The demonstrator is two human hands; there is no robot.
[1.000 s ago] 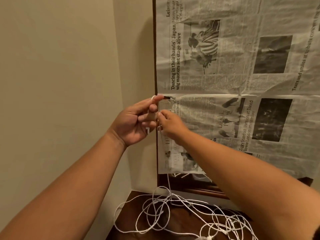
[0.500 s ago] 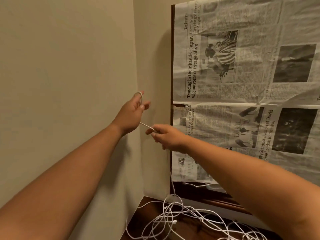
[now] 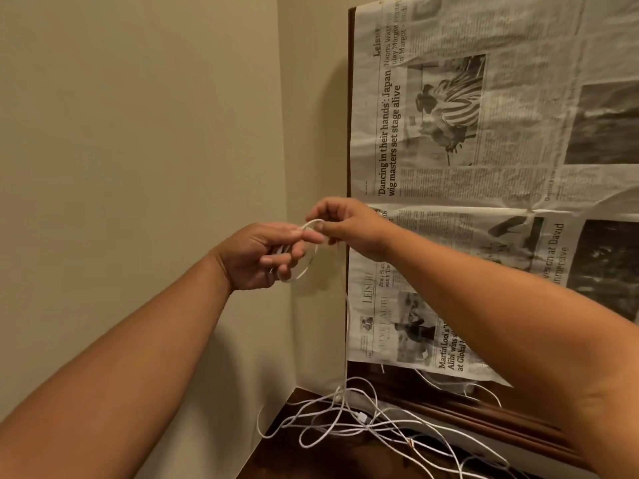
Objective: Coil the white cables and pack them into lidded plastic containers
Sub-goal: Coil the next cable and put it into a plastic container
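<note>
Together, left hand (image 3: pixel 257 255) and right hand (image 3: pixel 349 224) pinch one white cable (image 3: pixel 306 252) loop (slack dangling).

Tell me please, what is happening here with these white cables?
A person is coiling one white cable by hand. The left hand holds a small loop of it, and the right hand pinches the cable at the top of that loop. From there the cable hangs down to a tangled pile of white cables on a dark wooden surface below. Newspaper sheets cover the panel on the right. No plastic container is in view.
</note>
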